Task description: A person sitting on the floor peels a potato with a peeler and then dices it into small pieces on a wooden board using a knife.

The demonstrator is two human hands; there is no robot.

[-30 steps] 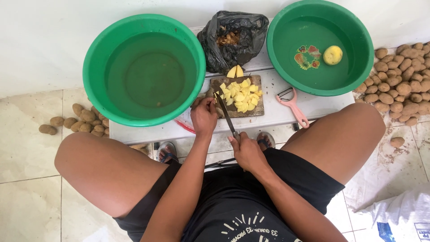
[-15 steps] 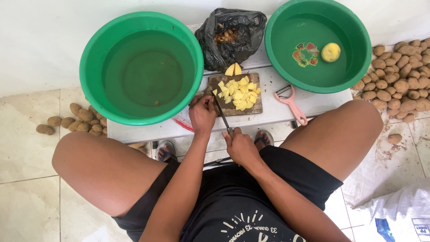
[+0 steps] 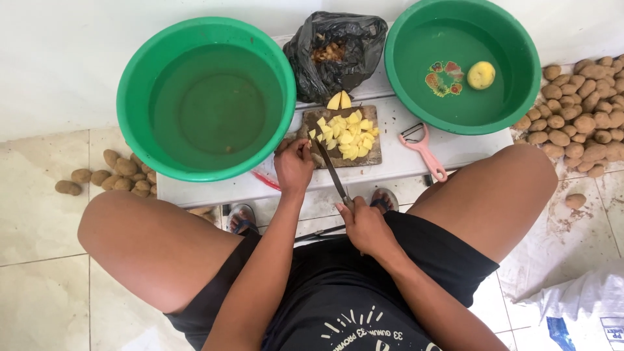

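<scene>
Your right hand (image 3: 367, 224) grips the knife (image 3: 333, 172), blade angled up-left onto the cutting board (image 3: 372, 156); your left hand (image 3: 294, 166), fingers curled, steadies potato pieces (image 3: 348, 135) at the board's left edge.

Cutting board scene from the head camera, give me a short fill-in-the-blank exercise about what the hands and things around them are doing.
1. The right hand holds a ____ whose blade reaches over the wooden cutting board.
2. The peeled potato floats in the ____ of the two green basins.
3. The pink peeler lies to the ____ of the board.
4. The left hand rests at the board's ____ edge.

Missing words: knife; right; right; left
</scene>
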